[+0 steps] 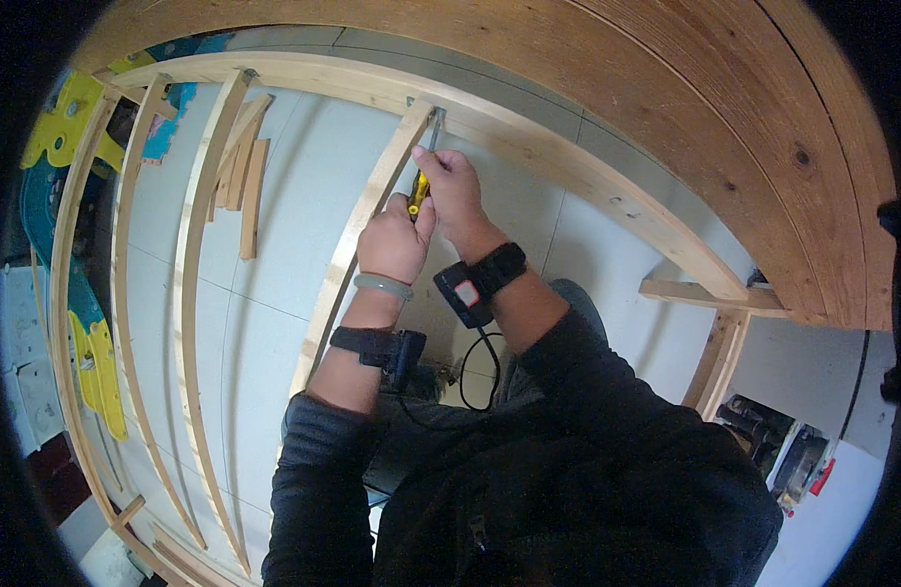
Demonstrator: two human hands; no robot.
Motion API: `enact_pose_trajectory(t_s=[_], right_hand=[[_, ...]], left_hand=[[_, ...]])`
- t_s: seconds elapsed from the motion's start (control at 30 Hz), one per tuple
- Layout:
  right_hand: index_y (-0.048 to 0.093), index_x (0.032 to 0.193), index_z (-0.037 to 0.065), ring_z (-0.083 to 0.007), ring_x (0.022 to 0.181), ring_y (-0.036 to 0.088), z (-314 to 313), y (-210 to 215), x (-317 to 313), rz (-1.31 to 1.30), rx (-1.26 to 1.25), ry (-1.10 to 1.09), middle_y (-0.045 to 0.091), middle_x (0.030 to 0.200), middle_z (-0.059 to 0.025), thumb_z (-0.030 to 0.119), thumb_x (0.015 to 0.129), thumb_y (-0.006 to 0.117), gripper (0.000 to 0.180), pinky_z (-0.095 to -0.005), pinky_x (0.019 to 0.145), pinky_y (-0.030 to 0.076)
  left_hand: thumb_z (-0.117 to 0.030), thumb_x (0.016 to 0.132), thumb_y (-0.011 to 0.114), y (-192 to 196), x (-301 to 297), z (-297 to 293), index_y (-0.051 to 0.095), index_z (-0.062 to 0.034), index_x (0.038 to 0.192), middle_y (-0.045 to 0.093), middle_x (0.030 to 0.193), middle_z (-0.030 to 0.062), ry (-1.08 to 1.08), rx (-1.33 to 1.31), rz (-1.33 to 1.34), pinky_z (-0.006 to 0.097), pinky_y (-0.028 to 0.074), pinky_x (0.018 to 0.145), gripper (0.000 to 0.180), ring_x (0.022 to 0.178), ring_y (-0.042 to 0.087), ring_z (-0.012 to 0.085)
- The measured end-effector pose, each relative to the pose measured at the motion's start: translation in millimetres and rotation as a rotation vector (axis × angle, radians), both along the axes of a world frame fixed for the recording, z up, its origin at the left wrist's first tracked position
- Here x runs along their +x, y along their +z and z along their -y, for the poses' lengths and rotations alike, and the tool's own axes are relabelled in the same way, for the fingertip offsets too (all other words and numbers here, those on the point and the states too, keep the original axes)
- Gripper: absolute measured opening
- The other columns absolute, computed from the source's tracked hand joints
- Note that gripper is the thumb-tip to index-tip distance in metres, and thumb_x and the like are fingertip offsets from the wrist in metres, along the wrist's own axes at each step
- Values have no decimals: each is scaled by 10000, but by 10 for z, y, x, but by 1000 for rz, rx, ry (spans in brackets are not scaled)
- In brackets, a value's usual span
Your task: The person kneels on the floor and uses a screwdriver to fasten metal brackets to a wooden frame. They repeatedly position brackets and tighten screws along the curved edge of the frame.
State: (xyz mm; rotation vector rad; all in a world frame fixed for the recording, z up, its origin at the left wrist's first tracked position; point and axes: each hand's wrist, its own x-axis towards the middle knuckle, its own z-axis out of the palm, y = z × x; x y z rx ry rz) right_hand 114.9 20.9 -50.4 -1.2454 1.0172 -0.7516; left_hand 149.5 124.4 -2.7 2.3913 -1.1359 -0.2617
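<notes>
We clenched 1 yellow-black screwdriver (420,191) two-handed: left hand (396,245) round the handle's butt, right hand (451,193) higher, nearer the shaft; forearms reached forward, converging. Tip sat at 1 metal bracket (438,113) where a pale wooden slat (396,159) met the long rail (538,147). Left of us: 3 more slats (188,245), at least 3 loose offcuts (254,201), smooth tiled floor (303,147)

From my screen I can read no text or number. On the wooden rail (568,174) I see small dark marks (624,207), but they are too faint for reading.
</notes>
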Motion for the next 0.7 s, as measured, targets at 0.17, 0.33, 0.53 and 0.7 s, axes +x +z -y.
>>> enact_pose_trajectory(t_s=[0.17,0.33,0.53,0.7], right_hand=[[549,1066,25,-112,699,494,-9,126,-235,450,586,390,598,947,-54,343,941,422,364,-252,629,435],[497,1150,39,-112,729,493,-120,211,-285,526,692,497,585,1037,-56,263,965,361,321,-259,623,450],[573,958,31,-111,705,534,-59,144,-198,410,546,415,593,810,-31,276,916,502,258,-246,600,429],[567,892,9,-128,582,528,-68,-6,-49,197,390,254,607,790,-57,348,827,624,350,-281,501,424]], left_hand=[[-443,920,366,-150,37,33,512,-57,730,456,470,16,234,-459,-1236,298,354,405,454,377,414,165],[-471,912,329,-142,170,10,491,-125,692,300,422,-73,327,-507,-2139,220,263,362,440,337,270,79],[-467,921,347,-30,63,-47,520,-15,804,550,576,80,235,-300,-888,347,430,436,499,454,519,218],[-471,927,359,-174,4,-121,549,32,842,595,722,272,97,-56,-274,466,465,626,545,715,594,420]])
